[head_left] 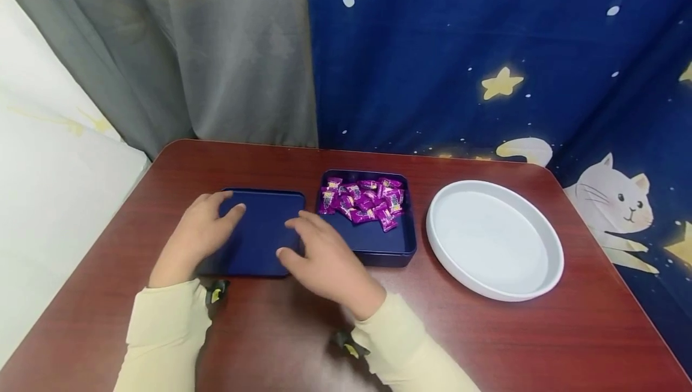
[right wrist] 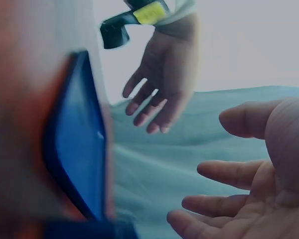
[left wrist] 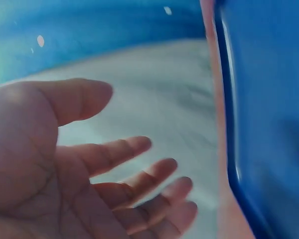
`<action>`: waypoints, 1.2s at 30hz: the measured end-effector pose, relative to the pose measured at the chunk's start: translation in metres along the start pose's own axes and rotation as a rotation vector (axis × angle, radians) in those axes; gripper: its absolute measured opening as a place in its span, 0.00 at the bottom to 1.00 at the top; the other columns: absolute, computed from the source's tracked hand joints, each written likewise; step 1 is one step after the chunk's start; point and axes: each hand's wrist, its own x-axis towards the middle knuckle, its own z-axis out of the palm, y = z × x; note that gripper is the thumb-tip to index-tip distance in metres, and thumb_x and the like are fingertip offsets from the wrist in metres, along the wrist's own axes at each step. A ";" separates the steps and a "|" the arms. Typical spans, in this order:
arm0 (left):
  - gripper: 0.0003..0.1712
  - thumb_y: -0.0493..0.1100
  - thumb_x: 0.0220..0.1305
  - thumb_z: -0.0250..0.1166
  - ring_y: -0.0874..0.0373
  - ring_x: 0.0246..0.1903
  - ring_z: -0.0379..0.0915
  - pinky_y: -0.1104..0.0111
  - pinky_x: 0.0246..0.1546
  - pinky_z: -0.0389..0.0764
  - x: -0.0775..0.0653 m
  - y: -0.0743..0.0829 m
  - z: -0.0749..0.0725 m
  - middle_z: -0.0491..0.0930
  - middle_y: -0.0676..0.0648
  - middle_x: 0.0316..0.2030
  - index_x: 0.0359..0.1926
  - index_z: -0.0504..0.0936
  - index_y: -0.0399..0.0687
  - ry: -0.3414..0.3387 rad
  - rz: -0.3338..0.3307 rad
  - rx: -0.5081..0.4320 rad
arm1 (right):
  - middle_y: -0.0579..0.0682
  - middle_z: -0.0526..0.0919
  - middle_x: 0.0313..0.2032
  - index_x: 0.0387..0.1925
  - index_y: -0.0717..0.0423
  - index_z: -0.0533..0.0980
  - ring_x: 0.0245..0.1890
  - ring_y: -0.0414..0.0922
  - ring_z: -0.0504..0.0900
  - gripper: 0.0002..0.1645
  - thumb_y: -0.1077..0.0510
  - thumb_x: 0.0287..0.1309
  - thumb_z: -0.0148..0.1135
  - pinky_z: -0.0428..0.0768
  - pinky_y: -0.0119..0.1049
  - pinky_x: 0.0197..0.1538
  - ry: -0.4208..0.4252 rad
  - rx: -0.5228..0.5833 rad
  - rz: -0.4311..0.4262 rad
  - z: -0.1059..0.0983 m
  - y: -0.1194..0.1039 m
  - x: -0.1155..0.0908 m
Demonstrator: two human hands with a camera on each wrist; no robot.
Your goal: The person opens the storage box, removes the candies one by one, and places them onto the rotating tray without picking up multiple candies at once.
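Observation:
A flat dark blue lid (head_left: 259,230) lies on the table, left of a matching blue box (head_left: 373,242). Purple-wrapped candies (head_left: 364,200) fill the back part of that box. Over the lid's left edge hovers my left hand (head_left: 202,230), fingers spread and nothing in them; its palm (left wrist: 30,164) shows in the left wrist view beside the blue lid (left wrist: 274,119). My right hand (head_left: 327,260) is above the gap between lid and box, fingers relaxed and holding nothing. In the right wrist view, the right hand (right wrist: 259,184) and the lid (right wrist: 79,134) appear apart.
A round white tray (head_left: 494,242) with a low rim stands to the right of the box. The reddish-brown table (head_left: 281,332) backs onto a grey curtain (head_left: 248,50) and a blue star-patterned curtain (head_left: 432,50). Small dark devices are strapped at both wrists.

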 end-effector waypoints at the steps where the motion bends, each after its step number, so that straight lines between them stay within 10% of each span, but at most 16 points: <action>1: 0.36 0.55 0.69 0.48 0.32 0.60 0.55 0.38 0.57 0.59 0.001 0.007 0.002 0.60 0.25 0.62 0.65 0.61 0.30 0.013 0.019 -0.011 | 0.52 0.64 0.67 0.60 0.52 0.70 0.67 0.43 0.56 0.30 0.43 0.60 0.54 0.62 0.47 0.66 0.021 -0.009 -0.011 -0.007 0.003 -0.002; 11: 0.30 0.51 0.67 0.53 0.42 0.57 0.63 0.45 0.58 0.66 0.040 0.074 0.030 0.66 0.34 0.60 0.64 0.66 0.37 -0.006 0.195 -0.036 | 0.54 0.66 0.65 0.60 0.53 0.70 0.63 0.46 0.62 0.29 0.44 0.60 0.55 0.64 0.50 0.64 0.148 -0.118 -0.058 -0.087 0.059 -0.001; 18: 0.37 0.53 0.65 0.54 0.42 0.60 0.59 0.47 0.60 0.64 0.061 0.103 0.045 0.62 0.32 0.63 0.68 0.59 0.36 -0.232 0.235 0.033 | 0.54 0.68 0.62 0.60 0.56 0.68 0.62 0.48 0.63 0.30 0.46 0.60 0.55 0.64 0.51 0.64 0.057 -0.169 -0.007 -0.123 0.100 0.005; 25: 0.40 0.55 0.64 0.55 0.43 0.62 0.56 0.47 0.60 0.63 0.067 0.110 0.053 0.59 0.34 0.65 0.70 0.55 0.38 -0.239 0.180 0.032 | 0.56 0.67 0.64 0.64 0.55 0.65 0.63 0.49 0.61 0.33 0.44 0.61 0.53 0.62 0.53 0.65 -0.077 -0.171 -0.021 -0.135 0.112 0.011; 36: 0.39 0.49 0.63 0.58 0.45 0.57 0.63 0.47 0.59 0.66 0.072 0.102 0.061 0.66 0.34 0.60 0.70 0.56 0.39 -0.210 0.227 -0.015 | 0.57 0.68 0.63 0.63 0.56 0.65 0.62 0.51 0.63 0.33 0.45 0.61 0.54 0.63 0.53 0.64 -0.054 -0.144 0.056 -0.133 0.121 0.010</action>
